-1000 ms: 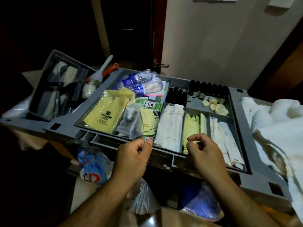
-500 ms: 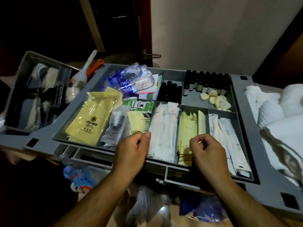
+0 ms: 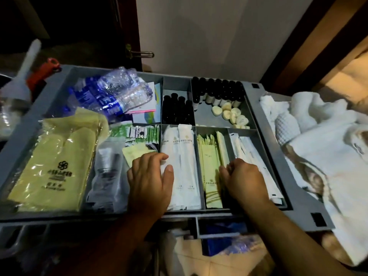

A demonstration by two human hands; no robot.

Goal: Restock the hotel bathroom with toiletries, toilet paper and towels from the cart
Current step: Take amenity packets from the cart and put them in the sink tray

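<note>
- Here, the toiletries lie sorted in a grey cart tray (image 3: 278, 176) with dividers, which fills the middle of the frame.
- The white packets (image 3: 187, 156) are long, flat and printed with a small gold mark. They are stacked lengthwise in the compartment at lower centre.
- Just right of them, in the next compartment, stand narrow pale green packets (image 3: 209, 156) packed on edge. Further right lie thin white sleeves (image 3: 251, 154).
- In the upper row are small dark bottles (image 3: 177, 110) and round cream soaps (image 3: 229, 114), with crumpled water bottles (image 3: 115, 94) at upper left.
- A large yellow bag (image 3: 53, 162) in clear wrap lies at lower left.
- White towels (image 3: 328, 156) are heaped at the right edge of the frame, beside the tray.
- The left hand (image 3: 150, 180) reaches in from the bottom, palm down, at the left edge of the white packets. Its fingers are loosely spread and only lightly bent, and the thumb lies on the top packet.
- The right hand (image 3: 243, 176) is knuckles-up over the divider beside the pale green packets. Its fingers curl downward against them with the tips hidden, so I cannot tell whether it holds one.
</note>
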